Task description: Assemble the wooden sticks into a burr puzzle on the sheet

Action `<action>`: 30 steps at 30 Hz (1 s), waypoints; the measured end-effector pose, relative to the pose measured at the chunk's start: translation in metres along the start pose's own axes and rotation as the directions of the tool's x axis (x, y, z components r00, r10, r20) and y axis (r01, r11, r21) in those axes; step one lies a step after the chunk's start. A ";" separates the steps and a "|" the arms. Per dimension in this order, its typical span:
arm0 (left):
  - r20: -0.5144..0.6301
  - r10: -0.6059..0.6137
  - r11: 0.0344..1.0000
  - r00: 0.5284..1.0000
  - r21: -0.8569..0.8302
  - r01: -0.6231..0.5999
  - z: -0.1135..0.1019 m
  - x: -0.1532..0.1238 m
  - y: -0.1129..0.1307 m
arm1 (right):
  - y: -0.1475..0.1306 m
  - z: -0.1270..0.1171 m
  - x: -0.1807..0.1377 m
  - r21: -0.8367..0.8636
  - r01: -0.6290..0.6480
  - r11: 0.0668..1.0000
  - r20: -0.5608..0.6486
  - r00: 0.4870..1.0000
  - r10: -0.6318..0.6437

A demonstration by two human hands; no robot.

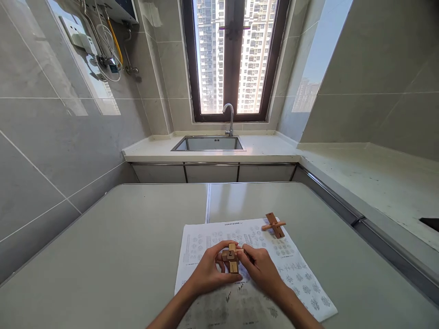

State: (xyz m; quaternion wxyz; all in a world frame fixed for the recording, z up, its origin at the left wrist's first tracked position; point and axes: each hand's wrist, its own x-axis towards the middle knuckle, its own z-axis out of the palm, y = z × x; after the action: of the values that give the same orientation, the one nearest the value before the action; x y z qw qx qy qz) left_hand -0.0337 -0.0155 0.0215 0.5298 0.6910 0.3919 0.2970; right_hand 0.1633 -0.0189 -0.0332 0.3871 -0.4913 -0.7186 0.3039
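A small wooden interlocking block puzzle (230, 255) with dark and light pieces is held up over a printed sheet; one dark piece shows a mark like a "2". My left hand (210, 270) is closed around its left side and underside, thumb at the bottom. On the right, the fingertips of my right hand (261, 268) pinch at the puzzle's edge, near a thin pale stick-like piece (239, 250). Whether that piece is fully inside the puzzle is hidden by the fingers. Beneath both hands lies the sheet (199, 244), printed with rows of small assembly drawings.
Two loose wooden pieces, a flat brown slat (270, 218) and a round-ended stick (280, 224) crossing it, rest at the paper's upper right. The pale table (103, 256) has a seam down its middle. Beyond are a counter (151, 148), a sink (178, 145) and a faucet (232, 119).
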 end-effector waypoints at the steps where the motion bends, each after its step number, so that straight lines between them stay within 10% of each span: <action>1: -0.019 0.008 1.000 1.000 0.025 -0.007 0.001 0.000 -0.001 | 0.000 0.001 0.000 0.014 -0.010 1.000 -0.007 1.000 0.010; 17: -0.059 0.445 0.775 0.894 0.526 -0.351 0.002 -0.003 -0.021 | -0.016 -0.001 0.002 0.395 -0.181 0.901 0.089 0.983 0.158; 23: -0.184 0.222 0.889 0.957 0.440 -0.122 0.003 0.001 -0.025 | -0.006 0.003 0.007 0.718 -0.412 0.560 0.216 0.898 0.384; 30: -0.010 0.304 0.729 0.953 0.646 -0.226 0.005 0.001 -0.032 | 0.022 -0.011 0.019 0.946 -0.322 0.024 0.271 0.832 0.484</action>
State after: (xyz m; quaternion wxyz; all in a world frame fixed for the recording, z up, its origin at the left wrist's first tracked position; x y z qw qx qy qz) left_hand -0.0357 -0.0127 -0.0112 0.1923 0.8599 0.3963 0.2580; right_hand 0.1787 0.0074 -0.0407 0.5494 -0.3254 -0.1548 0.7539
